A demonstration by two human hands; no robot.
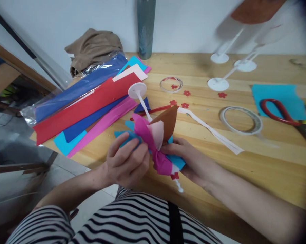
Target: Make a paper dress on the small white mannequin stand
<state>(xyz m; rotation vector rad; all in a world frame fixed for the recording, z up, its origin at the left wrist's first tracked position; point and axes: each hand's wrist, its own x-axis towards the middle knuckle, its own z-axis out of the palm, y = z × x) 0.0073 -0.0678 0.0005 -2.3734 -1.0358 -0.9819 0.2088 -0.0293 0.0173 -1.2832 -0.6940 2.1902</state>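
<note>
Between my two hands is a paper flower (161, 162) of magenta, pale pink, brown and blue crepe paper, wrapped round a white plastic stick with a round base (137, 90). The base points away from me, and the stick's other end sticks out below the paper, toward my body. My right hand (185, 156) is closed on the paper from the right, its thumb on the wrapped part. My left hand (130, 161) pinches the blue paper (129, 137) on the left side, with the fingers bent. A small red piece shows near the stick's lower end.
Strips of crepe paper (87, 113) and a plastic-wrapped blue roll lie left. Red paper flowers (186, 93), a tape roll (241, 120), a white strip (211, 130) and red-handled scissors (280, 113) lie right. White stands (217, 84) and a grey-green vase (146, 30) are behind.
</note>
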